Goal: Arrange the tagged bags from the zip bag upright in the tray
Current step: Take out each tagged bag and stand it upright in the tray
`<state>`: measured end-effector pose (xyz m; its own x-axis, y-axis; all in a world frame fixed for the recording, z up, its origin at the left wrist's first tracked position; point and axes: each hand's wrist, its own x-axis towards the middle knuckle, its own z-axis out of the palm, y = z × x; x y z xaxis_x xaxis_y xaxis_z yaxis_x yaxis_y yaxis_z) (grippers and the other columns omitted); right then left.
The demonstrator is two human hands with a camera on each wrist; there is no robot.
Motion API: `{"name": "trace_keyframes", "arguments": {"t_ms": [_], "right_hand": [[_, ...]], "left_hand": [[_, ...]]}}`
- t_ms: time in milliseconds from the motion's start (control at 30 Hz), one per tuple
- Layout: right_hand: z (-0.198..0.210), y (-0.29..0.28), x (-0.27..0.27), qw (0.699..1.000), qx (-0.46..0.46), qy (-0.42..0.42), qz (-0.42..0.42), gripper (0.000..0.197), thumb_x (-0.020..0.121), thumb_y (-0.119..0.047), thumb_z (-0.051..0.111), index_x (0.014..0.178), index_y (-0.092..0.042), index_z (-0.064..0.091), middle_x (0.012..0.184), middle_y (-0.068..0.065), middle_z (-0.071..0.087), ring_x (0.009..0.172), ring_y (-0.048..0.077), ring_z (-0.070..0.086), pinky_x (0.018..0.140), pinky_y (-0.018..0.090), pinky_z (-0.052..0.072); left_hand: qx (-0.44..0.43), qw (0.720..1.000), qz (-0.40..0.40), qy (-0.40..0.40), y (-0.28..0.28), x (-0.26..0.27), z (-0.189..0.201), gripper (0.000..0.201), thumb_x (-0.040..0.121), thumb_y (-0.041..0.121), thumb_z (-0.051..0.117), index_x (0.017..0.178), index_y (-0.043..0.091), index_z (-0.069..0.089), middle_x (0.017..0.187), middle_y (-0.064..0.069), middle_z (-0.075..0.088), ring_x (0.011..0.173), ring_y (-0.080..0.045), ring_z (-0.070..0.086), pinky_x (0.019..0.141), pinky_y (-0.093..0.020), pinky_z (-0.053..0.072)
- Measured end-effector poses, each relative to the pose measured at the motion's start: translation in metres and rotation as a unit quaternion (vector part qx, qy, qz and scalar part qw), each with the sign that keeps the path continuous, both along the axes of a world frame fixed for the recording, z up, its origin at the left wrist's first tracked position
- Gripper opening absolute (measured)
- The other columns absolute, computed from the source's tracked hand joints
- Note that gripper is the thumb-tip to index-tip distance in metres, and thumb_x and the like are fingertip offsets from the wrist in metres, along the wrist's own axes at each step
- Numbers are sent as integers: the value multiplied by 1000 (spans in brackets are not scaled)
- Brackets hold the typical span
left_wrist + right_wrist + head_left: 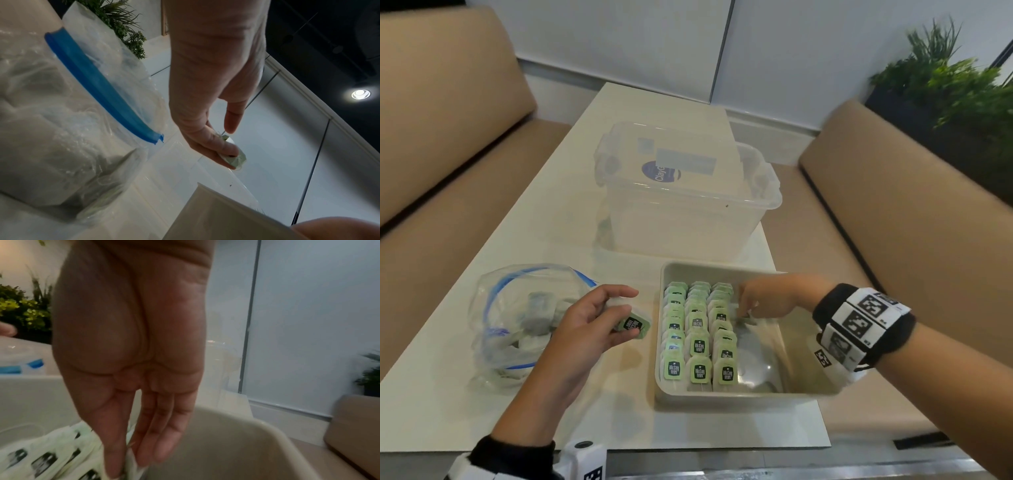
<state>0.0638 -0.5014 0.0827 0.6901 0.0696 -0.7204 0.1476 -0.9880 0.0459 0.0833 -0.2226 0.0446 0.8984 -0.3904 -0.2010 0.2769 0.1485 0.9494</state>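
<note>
zip bag (517, 322) lies open by the counter's (571, 178) left edge | left hand (585, 322) fingers pinch one tea bag (632, 324) beside it | tray (722, 269) near the front edge holds three upright rows | right hand (767, 298) fingers pinch a bag in the tray

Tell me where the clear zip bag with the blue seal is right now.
In the head view, the clear zip bag with the blue seal lies on the white table, left of the beige tray, just behind the left hand.
</note>
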Motion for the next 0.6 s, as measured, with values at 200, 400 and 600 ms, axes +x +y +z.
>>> {"name": "trace_keyframes", "arguments": {"t_ms": [200,400,600], "right_hand": [[13,-24,1,992,85,24,-95,38,89,-8,45,115,-25,67,129,-5,59,111,19,58,100,39,45],[3,-24,7,993,52,-25,-104,45,85,1,42,120,-15,64,130,-1,59,113,17,55,102,32,41],[3,-19,7,995,27,-32,-89,46,85,3,40,124,-11,61,131,2,58,107,16,55,93,25,40]], "left_hand": [[-2,1000,-1,4,0,1,-1,20,92,1,51,97,12,67,83,-13,54,79,-23,58,59,-16,54],[-3,1000,-2,1,-1,1,0,20,92,0,51,96,12,66,84,-14,54,79,-23,59,60,-17,55],[-15,1000,4,13,1,3,-1,23,92,-2,48,99,12,66,82,-16,51,80,-25,55,62,-18,56]]}}
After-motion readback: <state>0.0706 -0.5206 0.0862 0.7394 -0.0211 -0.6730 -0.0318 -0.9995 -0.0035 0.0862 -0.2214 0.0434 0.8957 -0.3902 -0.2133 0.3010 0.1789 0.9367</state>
